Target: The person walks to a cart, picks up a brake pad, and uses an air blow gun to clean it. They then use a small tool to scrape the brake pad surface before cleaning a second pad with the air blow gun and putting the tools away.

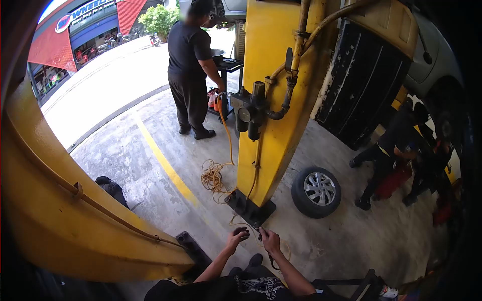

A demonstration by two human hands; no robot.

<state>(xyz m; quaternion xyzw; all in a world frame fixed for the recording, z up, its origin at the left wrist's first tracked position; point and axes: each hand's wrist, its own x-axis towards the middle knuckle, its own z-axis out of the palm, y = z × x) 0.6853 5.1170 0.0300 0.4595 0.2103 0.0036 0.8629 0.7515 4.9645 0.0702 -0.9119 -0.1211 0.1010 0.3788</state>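
Note:
My right hand point(270, 241) is closed around the end of an air hose, in front of the yellow lift post point(268, 165). A small dark piece shows at its fingertips, and a dark length of hose hangs below the wrist. My left hand point(238, 237) is raised just to the left, fingers curved and somewhat apart, with nothing visible in it. Thin orange hose point(214, 175) lies in a tangled coil on the floor and runs up to the air regulator point(249, 111) on the post. The post's black base plate point(252, 210) is just beyond my hands.
A wheel with a tyre point(316, 192) lies on the floor at the right. Another yellow post point(65, 200) fills the left side. One person point(188, 65) stands by a black trolley point(231, 65); other people point(396, 145) work at the right near a raised car point(434, 65).

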